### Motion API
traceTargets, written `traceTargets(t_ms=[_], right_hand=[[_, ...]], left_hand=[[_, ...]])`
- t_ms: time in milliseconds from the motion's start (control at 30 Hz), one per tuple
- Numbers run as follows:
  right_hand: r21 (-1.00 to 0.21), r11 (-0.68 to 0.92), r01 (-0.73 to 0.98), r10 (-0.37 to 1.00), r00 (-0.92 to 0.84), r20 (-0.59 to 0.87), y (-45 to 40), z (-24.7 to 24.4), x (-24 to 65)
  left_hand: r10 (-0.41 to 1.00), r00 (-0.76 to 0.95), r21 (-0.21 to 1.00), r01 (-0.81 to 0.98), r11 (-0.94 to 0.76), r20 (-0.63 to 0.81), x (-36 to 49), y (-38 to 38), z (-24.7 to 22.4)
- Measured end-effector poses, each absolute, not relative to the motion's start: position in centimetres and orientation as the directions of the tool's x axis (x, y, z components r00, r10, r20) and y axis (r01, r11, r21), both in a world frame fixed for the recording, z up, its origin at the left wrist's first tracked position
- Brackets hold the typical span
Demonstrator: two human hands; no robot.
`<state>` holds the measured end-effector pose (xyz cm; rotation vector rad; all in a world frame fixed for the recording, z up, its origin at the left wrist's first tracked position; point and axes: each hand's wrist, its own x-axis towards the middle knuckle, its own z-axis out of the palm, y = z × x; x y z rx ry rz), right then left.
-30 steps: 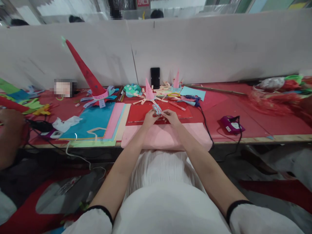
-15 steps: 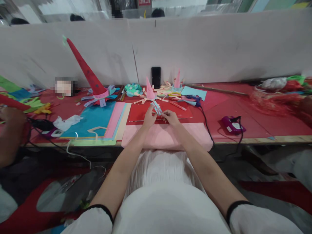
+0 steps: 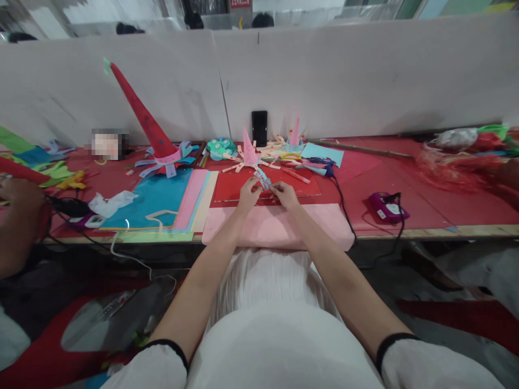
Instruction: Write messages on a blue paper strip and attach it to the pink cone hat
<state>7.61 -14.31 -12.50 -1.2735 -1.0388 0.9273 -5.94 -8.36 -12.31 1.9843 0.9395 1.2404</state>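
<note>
Between my two hands is a short light-blue strip (image 3: 263,180) with red lettering, slightly curved, above a red board (image 3: 227,186). My left hand (image 3: 248,195) has its fingers curled in a pinch at the strip's left side. On the other side, my right hand (image 3: 286,195) pinches the strip's lower right end. Just beyond them stands a small pink cone (image 3: 249,151) ringed by pale strips. My wrists are over a pink padded cloth (image 3: 275,224) at the table's front edge.
A tall red cone hat (image 3: 141,111) and stacked coloured sheets (image 3: 158,194) lie left. A phone (image 3: 259,128) leans on the white partition. A blue corded tool (image 3: 324,168), a stick (image 3: 365,149) and a purple power socket (image 3: 387,208) are right. Another person's arm (image 3: 18,221) is far left.
The light-blue strip has tilted and curved a little, its upper end shifting slightly right. Both hands stay in nearly the same place.
</note>
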Motion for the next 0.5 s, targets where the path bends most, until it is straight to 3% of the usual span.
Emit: traceTargets(t_ms=[233,500], right_hand=[[-0.994,0.105,0.013,0.952,0.288,0.104,-14.31,-12.35,7.89],[-0.994,0.108,-0.004,0.959,0.265,0.103,-14.49,-12.08,7.95]], left_hand=[[0.786,0.426,0.772,0.257,-0.581,0.449,-5.89,-8.87,-12.17],[0.789,0.447,0.762,0.297,-0.575,0.421,-6.16,-8.69,-11.89]])
